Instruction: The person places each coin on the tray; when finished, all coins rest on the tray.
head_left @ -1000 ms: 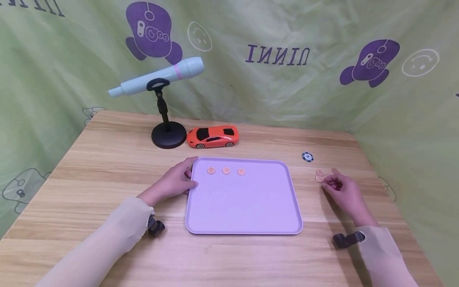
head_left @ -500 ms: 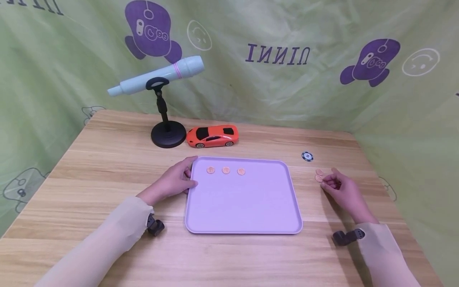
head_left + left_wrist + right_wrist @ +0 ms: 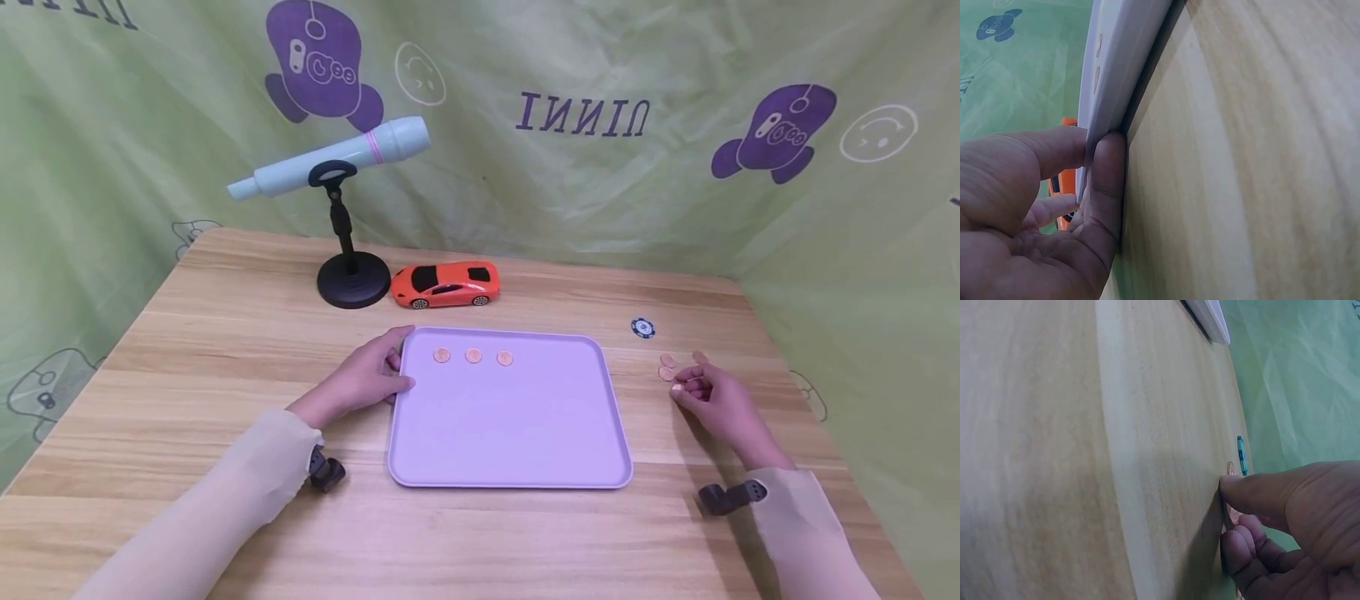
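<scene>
Wooden table (image 3: pixel 225 333); three coins on tray (image 3: pixel 510 425); two beside right hand (image 3: pixel 712 398).

tray (image 3: pixel 510 433) mid-table | three coins (image 3: pixel 472 357) on its far edge | car (image 3: pixel 446 284) behind | chip (image 3: pixel 642 327) right

1. Wooden table (image 3: pixel 225 350) is carrying everything; pale plank grain is running left to right.
2. Lilac tray (image 3: pixel 510 433) is lying flat near the front edge, about midway between the left and right edges.
3. Black round stand base (image 3: pixel 353 292) is sitting toward the back edge, left of centre.
4. Orange toy car (image 3: pixel 446 285) is standing just beside that base, on its right.
5. Dark poker chip (image 3: pixel 642 327) is lying toward the right edge.
6. Two copper coins (image 3: pixel 666 367) are lying close together, near the chip, on its front side.
</scene>
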### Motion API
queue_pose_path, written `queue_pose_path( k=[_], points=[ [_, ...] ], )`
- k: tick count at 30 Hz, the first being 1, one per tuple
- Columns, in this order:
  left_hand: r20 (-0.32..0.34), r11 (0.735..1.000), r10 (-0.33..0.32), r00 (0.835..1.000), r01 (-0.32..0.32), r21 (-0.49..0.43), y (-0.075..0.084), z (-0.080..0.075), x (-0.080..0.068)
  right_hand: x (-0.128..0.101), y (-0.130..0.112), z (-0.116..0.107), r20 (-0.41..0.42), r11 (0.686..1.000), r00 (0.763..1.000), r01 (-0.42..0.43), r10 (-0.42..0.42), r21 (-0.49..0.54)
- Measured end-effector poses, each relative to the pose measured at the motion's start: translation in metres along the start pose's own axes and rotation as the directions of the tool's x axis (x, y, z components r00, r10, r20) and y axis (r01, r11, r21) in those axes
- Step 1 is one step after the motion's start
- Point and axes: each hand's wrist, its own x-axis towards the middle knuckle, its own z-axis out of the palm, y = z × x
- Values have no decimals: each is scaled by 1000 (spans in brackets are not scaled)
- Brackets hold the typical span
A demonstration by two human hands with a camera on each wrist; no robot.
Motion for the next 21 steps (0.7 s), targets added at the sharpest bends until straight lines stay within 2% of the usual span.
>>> queue_pose_path(
  k=[9, 16, 21],
  points=[
    [1, 1000, -2, 1000, 2, -1, 0, 1, 2, -5, -2, 1, -33, 1000, 999, -1, 0, -11],
    [5, 1000, 9, 1000, -9, 7, 1, 2, 2, 0, -16, 8, -155, 998, 986, 64, -62, 10],
    [4, 1000, -2, 1000, 2, 13, 1, 0, 0, 11, -39, 14, -115, 994, 990, 88, -80, 70]
  ],
)
